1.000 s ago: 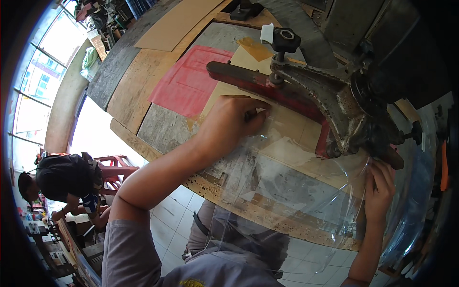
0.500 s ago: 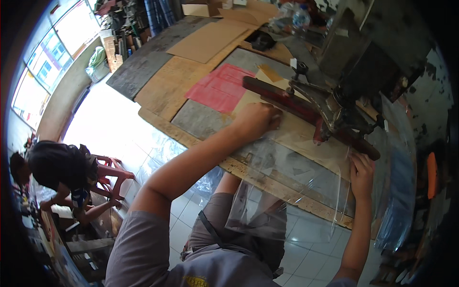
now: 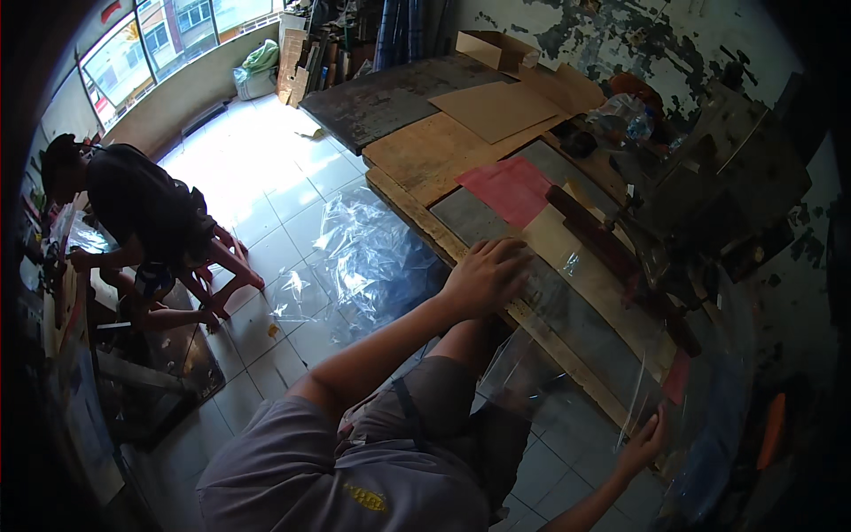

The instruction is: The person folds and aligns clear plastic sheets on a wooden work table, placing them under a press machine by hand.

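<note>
A clear plastic sheet [image 3: 567, 310] spans the near part of the workbench, and its lower part droops over the front edge above my lap. My right hand [image 3: 645, 443] pinches its right edge near the bench's right corner. My left hand [image 3: 487, 279] is over the front edge, at the sheet's left end, fingers loosely extended and slightly blurred. Beyond the sheet runs the long dark-red bar [image 3: 603, 244] of a bench-mounted press, over a tan strip [image 3: 581, 266]. A pink sheet [image 3: 507, 191] lies flat by the bar's far end.
Flat cardboard [image 3: 496, 108] and an open carton [image 3: 496, 51] lie on the far bench. A heap of clear plastic [image 3: 377, 253] covers floor tiles at left. Another person [image 3: 146, 208] bends over a bench there. Bluish plastic sheets [image 3: 709, 465] hang at the right.
Both hands have drawn back from the press bar toward me, and the plastic sheet has come with the right one. My view has turned left. The other person has risen from a crouch.
</note>
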Demonstrator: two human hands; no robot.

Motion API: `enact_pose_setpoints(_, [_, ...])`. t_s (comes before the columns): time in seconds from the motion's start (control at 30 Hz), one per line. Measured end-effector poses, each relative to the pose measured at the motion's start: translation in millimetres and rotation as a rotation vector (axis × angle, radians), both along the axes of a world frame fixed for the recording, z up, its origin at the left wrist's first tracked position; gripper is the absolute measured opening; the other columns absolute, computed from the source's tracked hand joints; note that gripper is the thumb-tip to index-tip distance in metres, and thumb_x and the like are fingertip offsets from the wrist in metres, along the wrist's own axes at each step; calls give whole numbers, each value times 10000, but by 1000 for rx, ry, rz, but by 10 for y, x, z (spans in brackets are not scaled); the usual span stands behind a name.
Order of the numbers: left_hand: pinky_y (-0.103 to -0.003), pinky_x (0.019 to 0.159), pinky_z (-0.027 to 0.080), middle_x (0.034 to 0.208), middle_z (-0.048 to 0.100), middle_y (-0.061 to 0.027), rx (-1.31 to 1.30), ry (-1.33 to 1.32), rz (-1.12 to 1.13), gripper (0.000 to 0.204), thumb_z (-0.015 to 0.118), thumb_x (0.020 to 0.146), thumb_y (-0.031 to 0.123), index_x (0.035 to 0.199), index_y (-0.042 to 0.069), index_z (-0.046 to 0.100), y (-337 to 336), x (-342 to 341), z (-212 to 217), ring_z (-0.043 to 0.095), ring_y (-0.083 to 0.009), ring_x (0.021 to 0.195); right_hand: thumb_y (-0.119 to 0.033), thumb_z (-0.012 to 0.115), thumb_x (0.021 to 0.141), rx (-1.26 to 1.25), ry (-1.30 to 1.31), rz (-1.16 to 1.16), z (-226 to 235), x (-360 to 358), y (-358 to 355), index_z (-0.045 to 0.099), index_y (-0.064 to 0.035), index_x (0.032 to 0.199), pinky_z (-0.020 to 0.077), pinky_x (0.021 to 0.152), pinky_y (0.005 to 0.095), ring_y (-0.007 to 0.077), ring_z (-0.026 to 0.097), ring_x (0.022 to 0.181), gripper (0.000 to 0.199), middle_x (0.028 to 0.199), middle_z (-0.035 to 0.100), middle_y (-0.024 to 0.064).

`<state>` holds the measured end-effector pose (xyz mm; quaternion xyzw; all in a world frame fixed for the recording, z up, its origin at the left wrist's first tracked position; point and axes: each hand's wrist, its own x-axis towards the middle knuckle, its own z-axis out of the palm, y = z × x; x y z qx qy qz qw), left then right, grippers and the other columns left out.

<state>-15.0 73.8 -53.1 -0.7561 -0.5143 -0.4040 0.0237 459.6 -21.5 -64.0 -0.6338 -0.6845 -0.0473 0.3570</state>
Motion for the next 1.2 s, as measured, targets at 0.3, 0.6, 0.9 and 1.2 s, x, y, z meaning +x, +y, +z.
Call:
enact_pose_setpoints(0.3, [-522,1183,356,1561,459,-141,102,-160,194,603,767,855,172,1425,137,573,-631,100,-708,383,-396,1482,-373,238,1135,630,-206,-340,-998,-376,-187,347,14,1557,245,1213,610,449,285,1516,582,1621,333,237])
enact_pose_setpoints(0.6, [-555,1140,415,1497,477,-209,343,-72,253,608,818,741,148,1306,122,594,-242,53,-1322,419,-483,1420,-470,241,1117,667,-162,-361,-1270,-224,-64,346,11,1548,222,1206,639,464,256,1523,654,1615,315,264])
enact_pose_setpoints(0.9, [-560,1120,425,1509,467,-199,412,-117,259,610,795,741,191,1312,138,588,-117,118,-1452,442,-466,1401,-408,525,1060,738,-159,-365,-1186,-261,13,362,-2,1534,242,1196,636,481,240,1524,645,1632,261,280])
enact_pose_setpoints(1.2, [-590,1147,393,1512,443,-215,391,-124,270,644,805,710,204,1307,145,572,-77,126,-1616,400,-489,1423,-421,608,1008,722,-185,-389,-1247,-230,31,333,-2,1527,252,1186,645,505,253,1509,722,1626,248,291])
